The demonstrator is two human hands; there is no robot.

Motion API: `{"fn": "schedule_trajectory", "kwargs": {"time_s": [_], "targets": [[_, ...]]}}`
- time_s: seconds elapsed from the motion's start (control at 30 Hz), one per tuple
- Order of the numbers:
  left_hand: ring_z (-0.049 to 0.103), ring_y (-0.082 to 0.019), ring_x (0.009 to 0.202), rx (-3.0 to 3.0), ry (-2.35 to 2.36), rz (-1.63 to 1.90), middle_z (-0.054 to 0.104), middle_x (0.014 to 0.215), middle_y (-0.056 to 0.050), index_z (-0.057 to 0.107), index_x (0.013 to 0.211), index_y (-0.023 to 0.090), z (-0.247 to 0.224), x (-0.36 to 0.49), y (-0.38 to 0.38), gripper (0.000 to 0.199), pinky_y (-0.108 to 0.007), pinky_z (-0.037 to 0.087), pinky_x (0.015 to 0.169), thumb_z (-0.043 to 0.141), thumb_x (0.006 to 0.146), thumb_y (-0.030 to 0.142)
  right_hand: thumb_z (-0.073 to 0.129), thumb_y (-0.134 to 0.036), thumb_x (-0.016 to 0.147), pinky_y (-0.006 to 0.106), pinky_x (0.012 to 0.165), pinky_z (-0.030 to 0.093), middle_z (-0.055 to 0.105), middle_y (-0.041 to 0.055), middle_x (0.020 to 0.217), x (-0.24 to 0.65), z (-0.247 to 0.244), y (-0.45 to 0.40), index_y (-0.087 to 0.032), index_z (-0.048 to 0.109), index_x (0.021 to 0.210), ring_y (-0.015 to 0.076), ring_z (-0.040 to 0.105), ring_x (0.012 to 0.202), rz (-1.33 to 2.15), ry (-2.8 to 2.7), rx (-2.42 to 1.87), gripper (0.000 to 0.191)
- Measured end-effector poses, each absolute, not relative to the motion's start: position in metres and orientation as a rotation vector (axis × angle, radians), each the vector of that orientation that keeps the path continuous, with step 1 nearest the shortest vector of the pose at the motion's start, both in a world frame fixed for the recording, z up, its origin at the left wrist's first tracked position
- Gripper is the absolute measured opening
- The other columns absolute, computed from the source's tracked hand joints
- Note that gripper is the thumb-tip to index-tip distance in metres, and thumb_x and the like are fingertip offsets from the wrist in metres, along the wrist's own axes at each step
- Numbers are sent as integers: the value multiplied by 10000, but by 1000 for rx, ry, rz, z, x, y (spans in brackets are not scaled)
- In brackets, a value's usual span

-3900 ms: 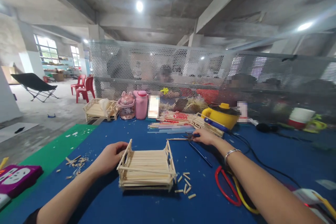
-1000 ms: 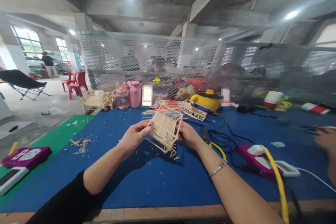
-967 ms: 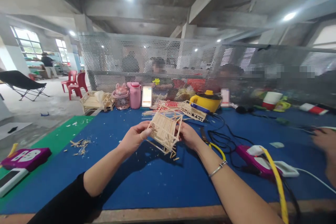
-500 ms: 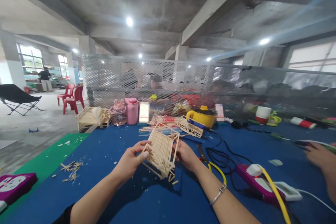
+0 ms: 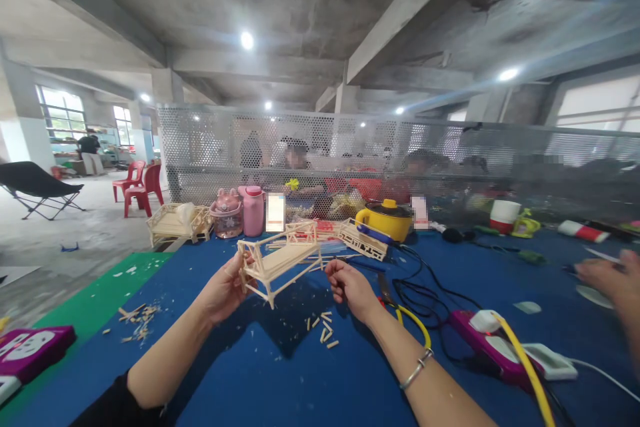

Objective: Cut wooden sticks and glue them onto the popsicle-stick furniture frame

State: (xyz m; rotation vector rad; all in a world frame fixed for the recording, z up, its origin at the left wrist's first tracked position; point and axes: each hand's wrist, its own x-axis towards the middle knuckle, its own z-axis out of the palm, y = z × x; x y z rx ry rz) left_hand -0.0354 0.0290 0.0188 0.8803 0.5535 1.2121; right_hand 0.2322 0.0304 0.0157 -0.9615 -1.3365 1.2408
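A miniature bed built from pale wooden sticks is held up above the blue table, its slatted top now level and its legs pointing down. My left hand is closed around its left end, the fingers partly behind the frame. Close to the bed's right leg is my right hand, with its fingers curled and pressed together. Whether a small piece sits between those fingertips is hidden. Several short stick pieces lie on the table below the bed.
Stick scraps lie at left. Behind stand another stick model, a pink bottle, a stick railing piece and a yellow pot. Black cables and a purple power strip lie right. Another person's hand works at far right.
The stick bed has turned from tilted toward me to level and sideways. My left hand shifted left with it. My right hand has come off its right side, and the short pieces below show fully.
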Motion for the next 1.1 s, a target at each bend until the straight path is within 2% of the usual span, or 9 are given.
{"fn": "schedule_trajectory", "kwargs": {"time_s": [0.07, 0.17, 0.27, 0.43, 0.57, 0.73, 0.87, 1.03, 1.1], "targets": [[563, -135, 590, 855, 567, 1162, 666, 756, -51, 675, 872, 166, 15, -36, 30, 377, -265, 459, 579, 612, 752, 518, 515, -352, 704, 186, 359, 225, 285, -88, 498, 228, 17, 26, -198, 467, 656, 53, 224, 393, 1231, -1358, -946, 168], [577, -163, 601, 851, 593, 1130, 678, 775, -73, 674, 815, 179, 12, -33, 30, 364, -291, 461, 564, 585, 766, 529, 493, -527, 756, 200, 373, 233, 269, -77, 498, 221, 22, 17, -195, 468, 620, 61, 233, 413, 1213, -1407, -921, 360], [581, -155, 608, 767, 642, 1202, 688, 846, -56, 653, 752, 202, 11, -30, 30, 285, -284, 455, 543, 594, 780, 479, 541, -629, 713, 206, 378, 220, 273, -80, 470, 216, 27, 11, -179, 529, 635, 61, 238, 413, 1203, -1470, -920, 457], [569, -120, 571, 685, 703, 1277, 686, 902, -22, 607, 708, 202, 14, -29, 33, 221, -269, 459, 526, 577, 813, 395, 680, -601, 607, 201, 377, 184, 384, -74, 487, 211, 30, 6, -155, 599, 691, 43, 280, 398, 1172, -1533, -936, 461], [599, -132, 621, 709, 666, 1270, 680, 918, -30, 613, 746, 203, 14, -32, 36, 196, -271, 487, 558, 592, 800, 391, 688, -591, 598, 208, 378, 174, 362, -79, 445, 205, 32, 0, -160, 594, 633, 47, 267, 379, 1165, -1577, -936, 442], [644, -194, 738, 762, 701, 1198, 686, 882, -63, 618, 1009, 191, 7, -32, 41, 371, -313, 510, 672, 564, 794, 489, 671, -495, 674, 219, 445, 220, 352, -57, 484, 190, 37, -14, -166, 524, 525, 65, 283, 468, 921, -1660, -870, 390], [647, -213, 707, 692, 771, 1203, 695, 829, -86, 621, 972, 151, -1, -35, 47, 408, -329, 506, 652, 518, 808, 510, 610, -454, 746, 226, 467, 237, 326, -46, 495, 180, 33, -21, -172, 508, 509, 82, 285, 499, 686, -1736, -947, 382], [648, -258, 851, 711, 716, 1328, 701, 886, -100, 632, 995, 158, 1, -42, 47, 620, -352, 513, 724, 387, 777, 684, 574, -439, 784, 237, 485, 288, 417, -21, 480, 172, 25, -25, -185, 568, 539, 102, 342, 490, 412, -1815, -1005, 353], [650, -258, 831, 687, 722, 1364, 701, 858, -104, 640, 992, 147, 3, -42, 46, 647, -355, 517, 715, 365, 780, 692, 563, -437, 793, 238, 485, 297, 435, -15, 481, 169, 25, -27, -188, 571, 542, 107, 358, 489, 396, -1796, -1012, 354]]}}
